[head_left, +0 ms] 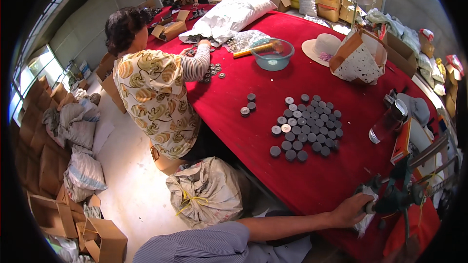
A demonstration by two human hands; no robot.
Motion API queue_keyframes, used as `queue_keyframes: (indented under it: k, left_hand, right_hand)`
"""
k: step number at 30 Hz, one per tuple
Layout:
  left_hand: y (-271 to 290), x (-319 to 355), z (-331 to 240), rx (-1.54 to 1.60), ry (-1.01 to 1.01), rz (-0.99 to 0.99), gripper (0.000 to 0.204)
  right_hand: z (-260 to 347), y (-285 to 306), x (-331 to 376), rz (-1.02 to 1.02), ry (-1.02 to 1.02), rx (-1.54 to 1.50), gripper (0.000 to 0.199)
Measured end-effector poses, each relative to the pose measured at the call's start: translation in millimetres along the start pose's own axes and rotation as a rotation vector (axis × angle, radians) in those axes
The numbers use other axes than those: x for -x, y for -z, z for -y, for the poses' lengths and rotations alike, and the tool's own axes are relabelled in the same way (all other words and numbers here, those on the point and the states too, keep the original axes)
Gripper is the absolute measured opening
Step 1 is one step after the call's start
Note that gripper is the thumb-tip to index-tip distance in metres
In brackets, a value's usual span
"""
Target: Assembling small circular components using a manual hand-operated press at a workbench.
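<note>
My left arm, in a blue-grey striped sleeve, reaches right across the near edge of the red table. My left hand [348,210] is closed at a dark green metal hand press [402,187], its fingertips round a small part there that I cannot make out. Crumpled white material [365,221] lies under the fingers. A dark, shadowed shape at the lower right edge looks like my right hand [410,249]; its fingers do not show clearly. Beyond my left hand, many dark grey round discs [312,124] lie grouped on the red cloth, a few with pale metallic tops.
A clear bottle [385,125] and an orange-white box [402,141] stand near the press. Farther off are a blue bowl [274,56], a sun hat [321,47] and a large white sack [234,14]. A co-worker [151,97] handles small parts at left. A tied sack [207,192] sits beside the table.
</note>
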State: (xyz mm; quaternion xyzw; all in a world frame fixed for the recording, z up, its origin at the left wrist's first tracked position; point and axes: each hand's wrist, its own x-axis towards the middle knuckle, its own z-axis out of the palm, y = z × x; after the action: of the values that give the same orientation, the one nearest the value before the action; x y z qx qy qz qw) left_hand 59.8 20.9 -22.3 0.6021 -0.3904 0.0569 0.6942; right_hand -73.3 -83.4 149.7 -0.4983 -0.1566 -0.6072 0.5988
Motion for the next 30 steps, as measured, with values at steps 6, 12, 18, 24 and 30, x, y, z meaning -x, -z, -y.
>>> queue_keyframes:
  k: [6,12,18,24,30]
  left_hand:
    - [6,0,3,-0.103,-0.018,0.065,0.060]
    - [13,4,-7,-0.139,0.041,0.073,0.058]
    - [1,1,4,-0.176,-0.004,0.094,0.056]
    - [16,-9,0,-0.209,0.080,0.091,0.056]
    - [8,-10,-7,-0.158,0.073,0.137,0.056]
  right_hand:
    - [-3,-8,2,-0.021,0.042,-0.002,0.039]
    - [6,31,4,0.249,-0.065,-0.143,0.030]
    - [22,62,9,0.104,-0.281,-0.169,0.028]
    - [1,6,-46,0.375,-0.199,-0.044,0.037]
    - [9,15,-27,0.393,-0.117,0.040,0.035]
